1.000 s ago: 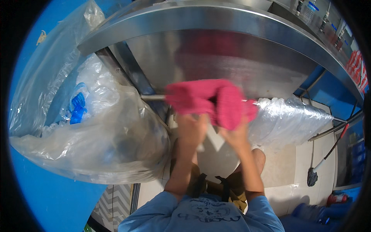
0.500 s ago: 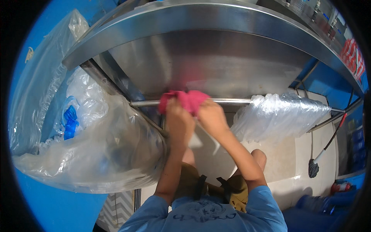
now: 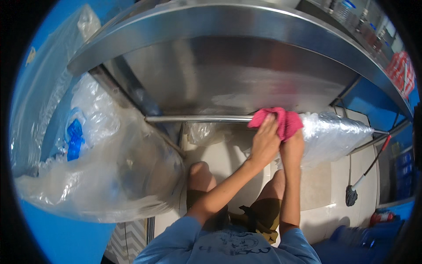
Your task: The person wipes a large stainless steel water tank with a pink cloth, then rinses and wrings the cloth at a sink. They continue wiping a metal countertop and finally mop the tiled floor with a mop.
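A pink cloth [image 3: 289, 122] is bunched over the steel bar [image 3: 198, 119] that runs below the metal table. My left hand [image 3: 265, 143] presses its fingers on the near left side of the cloth. Close beside it, my right hand [image 3: 292, 147] grips the cloth's lower right part, its fingers partly covered by the fabric. Clear plastic sheeting [image 3: 336, 132] hangs over the bar just to the right of my hands.
The steel table [image 3: 198, 26] curves across the top. A big clear plastic bag [image 3: 145, 176], stuffed with plastic and a blue piece [image 3: 74, 141], stands at left. At right a mop [image 3: 351, 196] leans, with a red item [image 3: 381, 217] and blue bottles beyond.
Both hands and the pink cloth have moved right along the bar, from its left part to beside the plastic sheeting. The left bar section is now uncovered.
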